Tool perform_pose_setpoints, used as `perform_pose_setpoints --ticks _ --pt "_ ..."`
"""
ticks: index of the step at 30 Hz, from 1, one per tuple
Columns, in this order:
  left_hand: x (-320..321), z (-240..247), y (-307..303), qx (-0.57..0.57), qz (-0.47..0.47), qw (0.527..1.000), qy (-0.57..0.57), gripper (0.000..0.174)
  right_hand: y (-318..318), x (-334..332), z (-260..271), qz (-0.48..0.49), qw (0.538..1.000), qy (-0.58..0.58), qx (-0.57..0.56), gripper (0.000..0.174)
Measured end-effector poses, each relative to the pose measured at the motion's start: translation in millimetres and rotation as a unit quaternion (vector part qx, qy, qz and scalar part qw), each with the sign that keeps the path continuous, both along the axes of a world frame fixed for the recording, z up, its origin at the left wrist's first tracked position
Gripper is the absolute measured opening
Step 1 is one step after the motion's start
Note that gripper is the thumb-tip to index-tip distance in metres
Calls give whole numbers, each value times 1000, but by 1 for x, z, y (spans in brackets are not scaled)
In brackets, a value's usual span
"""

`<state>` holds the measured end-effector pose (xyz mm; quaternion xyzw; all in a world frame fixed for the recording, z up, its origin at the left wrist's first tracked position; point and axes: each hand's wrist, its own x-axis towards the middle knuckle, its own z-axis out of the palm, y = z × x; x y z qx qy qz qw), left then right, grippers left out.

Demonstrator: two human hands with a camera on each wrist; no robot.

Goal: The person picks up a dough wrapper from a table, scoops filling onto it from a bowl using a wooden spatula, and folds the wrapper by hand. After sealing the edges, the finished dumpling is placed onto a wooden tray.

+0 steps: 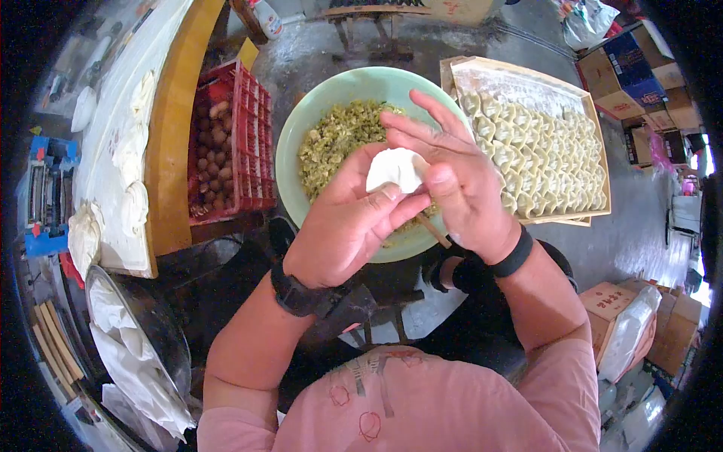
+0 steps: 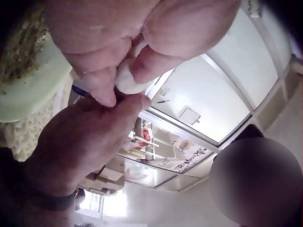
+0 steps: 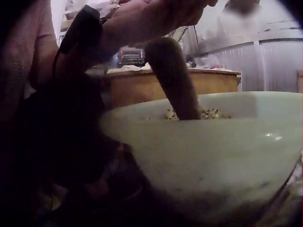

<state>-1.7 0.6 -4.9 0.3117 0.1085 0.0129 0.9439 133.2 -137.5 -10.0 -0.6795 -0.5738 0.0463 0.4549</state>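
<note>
A white dumpling (image 1: 393, 172), folded into a half-round, is held up above the large pale green bowl (image 1: 289, 135). My left hand (image 1: 339, 215) grips it from the left, its thumb pressed on the front of the dough. At the dumpling's right edge, my right hand (image 1: 476, 197) pinches with the thumb, while other fingers of that hand stretch up and away. Chopped green-yellow filling (image 1: 331, 143) lies in the bowl beneath. A wooden handle (image 3: 174, 78) leans out of the filling. In the left wrist view the fingers cover much of the dumpling.
Rows of shaped dumplings (image 1: 535, 158) fill a wooden tray (image 1: 600, 135) right of the bowl. To the left stand a red crate (image 1: 256, 143) of round brown things and a wood-edged table (image 1: 172, 166) with dough (image 1: 135, 203). A metal basin (image 1: 169, 339) with white cloth is at lower left.
</note>
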Motion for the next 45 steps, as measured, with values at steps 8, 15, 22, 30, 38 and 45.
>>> perform_pose_setpoints --ticks 8,15,22,30,38,45 --pt "5 -8 2 211 5 977 -17 52 -7 -2 14 -51 998 -34 29 29" --pt "8 -6 -4 253 -1 967 30 53 -7 1 3 -44 985 -129 107 13" --pt "19 -4 -15 251 -20 967 25 59 -37 26 11 -117 991 -47 47 6" --pt "32 -8 -13 244 -34 968 51 47 -140 175 18 -365 913 -62 -168 21" --pt "39 -15 -14 233 -8 970 72 32 -217 280 -57 -471 840 21 -269 24" --pt "46 -25 -13 220 2 971 98 29 -217 302 -88 -456 834 11 -311 23"
